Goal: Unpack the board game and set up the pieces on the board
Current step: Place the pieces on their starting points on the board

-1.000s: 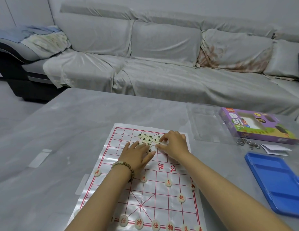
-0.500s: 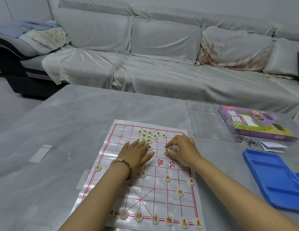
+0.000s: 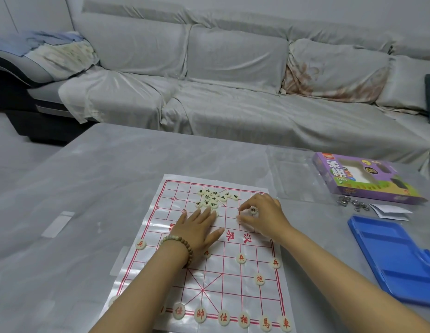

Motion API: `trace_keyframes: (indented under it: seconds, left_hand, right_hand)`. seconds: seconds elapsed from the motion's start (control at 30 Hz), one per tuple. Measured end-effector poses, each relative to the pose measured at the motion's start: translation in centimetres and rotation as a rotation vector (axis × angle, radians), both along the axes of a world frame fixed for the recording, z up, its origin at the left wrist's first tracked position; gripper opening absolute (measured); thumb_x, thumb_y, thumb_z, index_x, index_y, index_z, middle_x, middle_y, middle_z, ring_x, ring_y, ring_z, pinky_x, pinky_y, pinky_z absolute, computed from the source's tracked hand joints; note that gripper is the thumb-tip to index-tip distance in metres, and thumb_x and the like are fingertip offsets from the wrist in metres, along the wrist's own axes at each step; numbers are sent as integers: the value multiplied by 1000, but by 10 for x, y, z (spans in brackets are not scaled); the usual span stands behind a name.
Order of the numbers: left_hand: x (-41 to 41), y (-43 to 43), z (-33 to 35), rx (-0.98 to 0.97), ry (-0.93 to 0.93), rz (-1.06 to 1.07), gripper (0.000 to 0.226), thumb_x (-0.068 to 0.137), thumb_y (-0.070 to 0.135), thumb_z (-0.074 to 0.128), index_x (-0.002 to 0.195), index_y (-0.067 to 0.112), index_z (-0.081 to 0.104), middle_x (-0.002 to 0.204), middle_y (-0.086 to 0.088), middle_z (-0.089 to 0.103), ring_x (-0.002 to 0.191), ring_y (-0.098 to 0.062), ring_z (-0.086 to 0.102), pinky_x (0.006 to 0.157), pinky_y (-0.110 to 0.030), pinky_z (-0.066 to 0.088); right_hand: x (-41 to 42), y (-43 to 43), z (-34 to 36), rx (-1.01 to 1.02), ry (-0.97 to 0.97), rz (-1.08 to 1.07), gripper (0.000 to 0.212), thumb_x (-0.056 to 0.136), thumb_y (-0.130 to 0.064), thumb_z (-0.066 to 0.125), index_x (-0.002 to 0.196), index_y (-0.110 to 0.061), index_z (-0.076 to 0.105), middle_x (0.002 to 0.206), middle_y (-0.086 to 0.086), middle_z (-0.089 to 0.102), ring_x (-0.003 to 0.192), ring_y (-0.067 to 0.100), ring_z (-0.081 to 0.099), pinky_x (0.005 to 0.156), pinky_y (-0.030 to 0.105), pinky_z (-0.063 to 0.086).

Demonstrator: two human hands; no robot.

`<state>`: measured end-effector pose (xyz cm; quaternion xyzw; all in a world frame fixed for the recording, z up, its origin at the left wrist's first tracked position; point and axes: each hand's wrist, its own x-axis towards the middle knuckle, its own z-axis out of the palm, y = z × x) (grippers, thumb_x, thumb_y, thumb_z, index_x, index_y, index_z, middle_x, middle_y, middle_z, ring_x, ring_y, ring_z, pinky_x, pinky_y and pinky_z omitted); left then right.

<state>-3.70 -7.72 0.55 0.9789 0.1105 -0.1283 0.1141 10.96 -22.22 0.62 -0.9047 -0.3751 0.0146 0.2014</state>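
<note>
Pinching piece (image 3: 253, 210) near board (image 3: 223, 280) right edge, right hand (image 3: 264, 217); left hand (image 3: 197, 229) flat, fingers straight.

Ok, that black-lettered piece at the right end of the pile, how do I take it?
Pinch the piece by its rim, from above and the right: it is a flat disc lying face up, with bare board on that side.

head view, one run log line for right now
left hand: flat on board | right hand: pinches black piece | black pile: unsorted, far side | red pieces: placed, near side
</note>
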Motion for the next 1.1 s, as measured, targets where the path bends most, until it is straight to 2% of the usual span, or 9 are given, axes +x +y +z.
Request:
trace_keyframes:
  seconds: [0.17,0.3,0.43,0.53,0.7,0.83,0.97,1.03,1.1]
  left_hand:
    - [12,13,-2,-18,18,52,60,98,51,11,150,24,-4,157,5,-11,145,-14,-9,117,-38,-5]
    - [21,24,-5,-43,-4,89,62,97,52,12,150,23,-4,157,6,-11,145,-14,-9,118,-38,-4]
    - [26,30,-8,-58,-27,100,60,98,51,12,150,24,-2,157,7,-10,145,-13,-7,117,-39,-3]
    - [25,33,-6,-68,-48,107,59,98,50,14,150,25,4,158,7,-6,145,-13,-5,118,-39,-2]
    - [14,38,-4,-45,-65,142,57,98,50,12,150,26,7,158,8,0,145,-13,-1,119,-38,-3]
    - [-2,46,-3,-50,-49,168,54,99,46,12,148,25,17,157,8,9,145,-12,7,118,-38,0]
    - [-18,49,-3,-32,-40,164,49,100,42,13,144,25,25,155,7,16,142,-12,16,118,-39,4]
    - [-23,50,-3,-14,-45,143,46,100,38,13,142,24,28,153,6,21,139,-13,21,117,-39,9]
    - [-25,52,-3,-26,-47,148,47,101,38,13,144,24,25,155,6,18,141,-13,19,117,-39,8]
  right_hand:
    - [20,20,10,40,46,-2,23,88,-39,62,107,-28,68,108,-7,61,110,13,48,96,31,29]
    - [34,42,7,-9,59,8,26,90,-32,59,115,-26,65,118,-5,60,117,15,47,100,31,28]
    - [40,59,4,-80,77,5,30,88,-29,63,118,-26,64,115,-4,62,115,17,49,99,31,29]
    - [40,63,2,-109,53,24,26,85,-30,67,111,-27,68,107,-5,64,109,17,52,97,32,31]
    - [32,57,9,-43,-40,25,24,86,-35,66,107,-23,67,106,-6,64,105,14,51,96,30,30]
    - [3,50,21,26,73,138,23,83,-37,68,103,-26,68,98,-11,62,96,9,52,94,29,38]
    - [-24,48,15,-94,82,278,23,85,-34,67,106,-27,69,106,-10,66,102,12,55,98,29,36]
    - [-28,45,14,-113,95,258,27,86,-32,66,113,-28,66,112,-9,64,106,13,53,97,28,33]
    - [-31,44,12,-89,136,180,36,84,-38,67,118,-28,61,113,-9,62,104,13,53,96,29,35]
